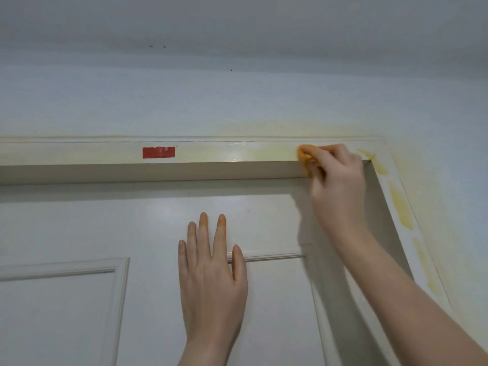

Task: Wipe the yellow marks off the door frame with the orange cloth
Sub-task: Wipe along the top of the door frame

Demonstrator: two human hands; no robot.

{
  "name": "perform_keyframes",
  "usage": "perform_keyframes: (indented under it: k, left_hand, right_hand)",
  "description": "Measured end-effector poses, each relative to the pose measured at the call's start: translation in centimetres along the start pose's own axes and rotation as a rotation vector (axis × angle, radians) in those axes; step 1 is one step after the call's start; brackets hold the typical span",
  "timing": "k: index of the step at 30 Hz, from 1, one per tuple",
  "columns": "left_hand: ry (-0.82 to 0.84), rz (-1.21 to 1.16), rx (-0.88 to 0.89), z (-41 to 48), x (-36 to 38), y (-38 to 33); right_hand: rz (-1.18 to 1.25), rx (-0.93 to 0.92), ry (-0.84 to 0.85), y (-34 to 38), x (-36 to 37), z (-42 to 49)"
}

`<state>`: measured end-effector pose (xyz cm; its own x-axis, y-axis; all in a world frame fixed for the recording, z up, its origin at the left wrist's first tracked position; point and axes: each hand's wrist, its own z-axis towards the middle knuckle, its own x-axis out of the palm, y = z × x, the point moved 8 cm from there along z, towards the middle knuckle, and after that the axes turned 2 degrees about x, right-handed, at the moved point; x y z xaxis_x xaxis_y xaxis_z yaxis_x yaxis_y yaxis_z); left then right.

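Right hand (338, 180) grips orange cloth (303, 158) on door frame (79, 151) top, left hand (211, 281) flat, released below; yellow marks (401, 207) run down frame's right side, nearest right hand.

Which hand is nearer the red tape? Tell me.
Left. The left hand lies flat on the door below the red tape; the right hand grips the cloth farther along the frame, near its corner.

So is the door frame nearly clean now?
Not quite. The top of the door frame around the red tape looks clean, with a faint yellow haze nearer the corner. The right hand presses the orange cloth there, while the left hand rests flat on the door. Left to do: the bold yellow marks down the right side.
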<state>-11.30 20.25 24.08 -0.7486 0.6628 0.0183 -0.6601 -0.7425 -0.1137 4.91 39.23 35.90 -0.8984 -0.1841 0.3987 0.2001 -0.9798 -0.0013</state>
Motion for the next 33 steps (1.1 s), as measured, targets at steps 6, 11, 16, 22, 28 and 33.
perform_keyframes:
  k: [6,11,16,22,28,33]
  left_hand:
    - [-0.002,0.051,-0.018,0.1,0.1,-0.9]
    - [-0.003,0.061,-0.046,0.1,0.1,-1.4]
    - [-0.006,0.086,-0.039,0.0,0.1,-1.8]
    - [-0.014,0.084,-0.057,0.0,0.2,-1.8]
    - [-0.027,0.093,-0.062,0.0,0.3,-2.1]
    - [-0.048,0.101,-0.075,0.0,0.5,-3.0]
  right_hand:
    - [0.008,-0.074,0.088,0.1,0.2,1.5]
    - [0.012,0.071,0.029,-3.1,-2.5,0.1]
    - [0.038,-0.057,0.097,-1.4,-1.5,1.0]
    - [-0.039,0.101,0.035,-5.2,-3.9,1.4]
    - [0.029,-0.012,0.106,-2.9,-2.0,2.3]
    - [-0.022,0.070,0.061,-5.4,-3.9,2.1]
